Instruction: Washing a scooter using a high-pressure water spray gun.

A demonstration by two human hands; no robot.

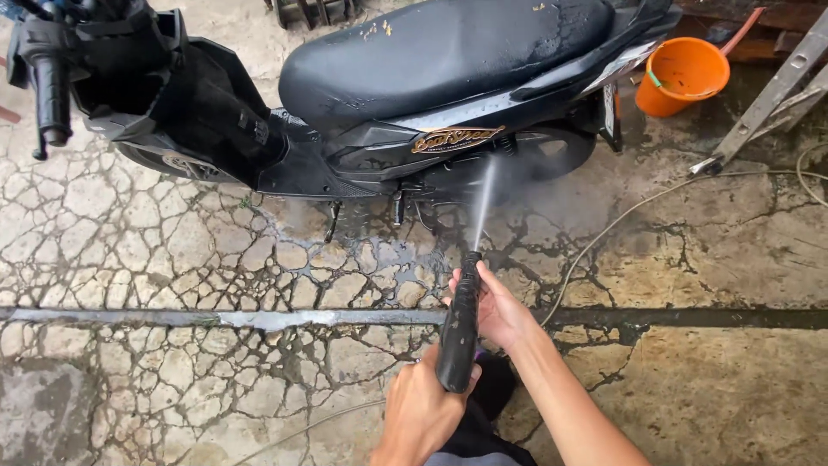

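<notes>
Hands on black spray lance (459, 324), near centre: left hand (423, 406) wrapped tight round rear grip, right hand (493, 304) curled about barrel just behind nozzle. Water jet (485, 203) striking lower flank of black scooter (362, 95) parked far across wet cracked concrete (155, 259). Orange bucket (686, 76) far right, hose (621, 220) trailing right.

One label in view: an elongated gold-and-black decal with pointed ends (457, 138), set on the black plastic side panel of the scooter (379, 142), just below the seat, at about twelve o'clock from the frame's centre. Lettering in gold script on a dark ground, tilted slightly upward to the right. No packages, signs or screens can be made out.
</notes>
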